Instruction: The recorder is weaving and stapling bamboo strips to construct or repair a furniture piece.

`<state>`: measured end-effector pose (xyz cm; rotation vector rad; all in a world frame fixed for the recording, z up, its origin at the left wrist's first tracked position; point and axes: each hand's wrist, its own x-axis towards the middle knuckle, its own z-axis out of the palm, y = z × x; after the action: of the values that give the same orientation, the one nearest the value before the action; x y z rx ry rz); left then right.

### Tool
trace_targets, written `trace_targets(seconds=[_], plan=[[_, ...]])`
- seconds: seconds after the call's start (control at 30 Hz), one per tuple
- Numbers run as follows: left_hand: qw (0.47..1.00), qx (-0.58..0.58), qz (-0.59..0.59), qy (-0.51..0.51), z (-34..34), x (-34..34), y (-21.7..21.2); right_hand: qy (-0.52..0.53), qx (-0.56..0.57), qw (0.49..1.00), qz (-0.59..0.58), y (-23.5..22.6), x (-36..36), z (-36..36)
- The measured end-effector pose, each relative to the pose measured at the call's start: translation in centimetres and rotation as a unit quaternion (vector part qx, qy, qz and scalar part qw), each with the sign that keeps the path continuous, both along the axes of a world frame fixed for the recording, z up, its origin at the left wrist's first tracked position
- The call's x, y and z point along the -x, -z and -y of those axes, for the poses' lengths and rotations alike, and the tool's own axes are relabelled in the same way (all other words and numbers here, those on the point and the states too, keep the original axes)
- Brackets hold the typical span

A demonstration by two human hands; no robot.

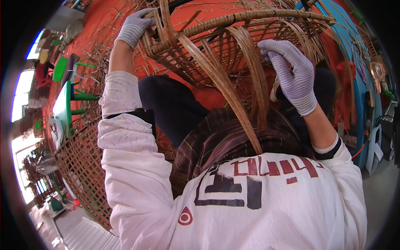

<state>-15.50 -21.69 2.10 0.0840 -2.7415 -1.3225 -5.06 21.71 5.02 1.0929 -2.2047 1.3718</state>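
Observation:
A large woven basket (191, 68) of brown strips lies tilted in front of my lap, its thick wrapped rim (250, 16) crossing the top of the view. My left hand (135, 28), in a pale striped knit glove, grips the basket's left corner, with the fingertips partly hidden behind it. Long flat strips (225, 89) hang from the rim toward my chest; a second bundle (254, 68) drops over the woven side. To the right of that bundle, my gloved right hand (293, 73) is raised with loosely bent fingers, and nothing shows in it.
Loose strips and scraps (98, 54) litter the red floor (104, 14). Another woven lattice piece (81, 166) stands by my left arm. Green stools (77, 96) are farther left. A blue surface (362, 83) runs along the right, with strips hanging over it.

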Motion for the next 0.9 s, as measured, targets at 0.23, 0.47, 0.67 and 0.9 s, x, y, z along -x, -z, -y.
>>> trace_targets(seconds=[0.23,0.47,0.67,0.9], plan=[[0.999,0.038,0.004,-0.001,-0.4,-0.2,0.1,0.015,0.013,1.0,0.02,0.4,0.1,-0.3],[1.0,-0.001,-0.006,0.002,-1.4,-1.6,-0.7,0.021,0.015,0.999,0.026,0.1,-0.5,0.0],[0.997,-0.071,0.012,-0.028,-3.9,-3.0,-1.8,0.037,-0.008,0.998,0.039,0.6,-1.0,-0.7],[0.996,-0.067,0.039,-0.052,-4.6,-3.3,-2.7,0.021,0.001,0.999,0.03,0.1,-0.1,-0.3]])
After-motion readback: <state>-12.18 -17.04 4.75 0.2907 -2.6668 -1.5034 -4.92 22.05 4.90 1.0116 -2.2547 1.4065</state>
